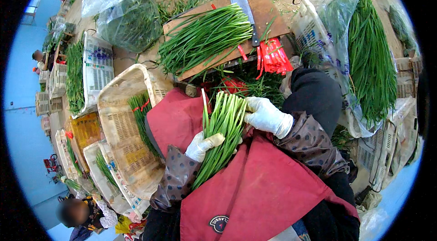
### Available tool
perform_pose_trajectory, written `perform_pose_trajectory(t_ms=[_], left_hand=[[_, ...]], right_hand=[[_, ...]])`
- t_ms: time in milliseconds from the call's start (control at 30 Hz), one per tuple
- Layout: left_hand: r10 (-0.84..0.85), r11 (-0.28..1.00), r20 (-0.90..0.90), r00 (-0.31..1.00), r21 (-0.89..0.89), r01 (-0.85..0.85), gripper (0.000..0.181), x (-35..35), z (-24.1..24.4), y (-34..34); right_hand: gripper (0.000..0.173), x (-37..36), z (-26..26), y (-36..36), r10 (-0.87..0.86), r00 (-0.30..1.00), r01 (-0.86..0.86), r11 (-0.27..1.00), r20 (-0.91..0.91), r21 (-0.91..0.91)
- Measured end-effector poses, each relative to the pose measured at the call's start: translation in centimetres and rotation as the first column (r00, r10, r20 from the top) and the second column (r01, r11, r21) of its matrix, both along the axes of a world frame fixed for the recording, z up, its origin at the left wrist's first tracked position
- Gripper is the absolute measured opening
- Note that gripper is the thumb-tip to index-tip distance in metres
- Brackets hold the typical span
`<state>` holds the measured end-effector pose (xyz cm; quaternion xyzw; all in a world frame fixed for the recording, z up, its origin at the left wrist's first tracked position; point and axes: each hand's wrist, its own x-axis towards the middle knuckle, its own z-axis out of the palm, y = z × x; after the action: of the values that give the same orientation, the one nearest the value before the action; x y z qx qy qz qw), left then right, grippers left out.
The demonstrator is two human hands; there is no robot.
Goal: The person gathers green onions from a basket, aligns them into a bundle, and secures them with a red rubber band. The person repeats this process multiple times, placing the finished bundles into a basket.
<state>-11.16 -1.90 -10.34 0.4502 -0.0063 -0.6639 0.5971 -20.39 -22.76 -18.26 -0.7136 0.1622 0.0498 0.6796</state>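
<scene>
In my gloved left hand is a bunch of green garlic chives, its thumb lying across the leaves. The pale cut ends point away from me, and the leaf tips reach down to my red apron. My gloved right hand grips the bunch's right side near the cut ends; some of its fingers are hidden. Beyond my hands, a loose pile of chives lies on a wooden board. A cleaver rests beside that pile, close to a bundle of red ties.
At my left stands a plastic crate with a tied bunch inside. On the right, another crate is lined with plastic and full of chives. A clear bag of greens sits far left. A co-worker is at lower left.
</scene>
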Motion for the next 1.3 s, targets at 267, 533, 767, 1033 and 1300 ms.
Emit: perform_pose_trajectory(t_ms=[267, 533, 767, 1033, 1300], left_hand=[[0.024, 1.000, -0.026, 0.999, 0.016, -0.023, 0.068, 0.2, -0.3, -0.3], [0.020, 0.998, 0.158, 0.987, 0.053, -0.029, 0.057, 0.1, -0.2, 0.4], [-0.075, 0.997, 0.273, 0.959, 0.041, 0.066, 0.070, 0.1, 0.9, -0.4], [0.080, 0.978, 0.229, 0.970, 0.169, -0.121, 0.044, -0.2, -0.1, 0.8], [0.117, 0.982, 0.244, 0.963, 0.116, -0.149, 0.042, -0.4, -0.4, 0.9]], right_hand=[[0.041, 1.0, 3.9, -2.1, -0.251, 0.964, 0.159, 0.815, 0.092, 0.557], [0.017, 1.1, 4.3, -1.8, -0.108, 0.981, 0.162, 0.908, -0.160, 0.385], [0.020, 0.8, 3.7, -1.8, -0.096, 0.992, 0.127, 0.830, -0.086, 0.543], [0.022, 0.6, 4.0, -2.1, -0.096, 0.990, 0.138, 0.825, -0.106, 0.548], [0.024, 0.3, 4.2, -2.2, -0.142, 0.989, 0.141, 0.879, -0.031, 0.456]])
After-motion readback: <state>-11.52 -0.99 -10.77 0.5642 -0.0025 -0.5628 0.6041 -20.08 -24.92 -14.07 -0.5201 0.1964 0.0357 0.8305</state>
